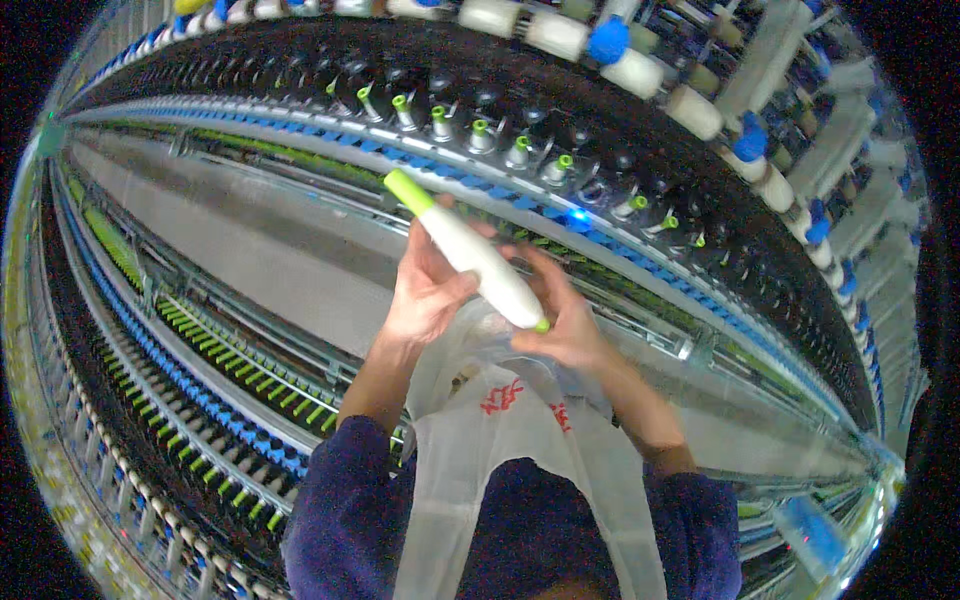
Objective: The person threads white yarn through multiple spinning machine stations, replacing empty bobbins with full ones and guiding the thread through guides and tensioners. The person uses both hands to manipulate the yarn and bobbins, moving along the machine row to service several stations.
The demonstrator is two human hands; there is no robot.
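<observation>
Between my hands, in front of my chest, is a yarn bobbin (478, 260), a green tube wound thick with white yarn, slanting from upper left to lower right. My left hand (430, 285) grips its middle, with the thumb across the yarn. At the lower end my right hand (562, 315) has its fingers round the green tip. Beyond them runs a long spinning frame with a row of short green-topped bobbins (480, 135) on its spindles. One spindle place in that row shows no green top.
White yarn rolls (555, 35) and blue pieces (609, 40) line the machine's top. A blue light (579, 219) glows on the near rail. Behind me, to the left, stands another machine with rows of green tubes (245, 365). A translucent apron (450, 480) hangs on my front.
</observation>
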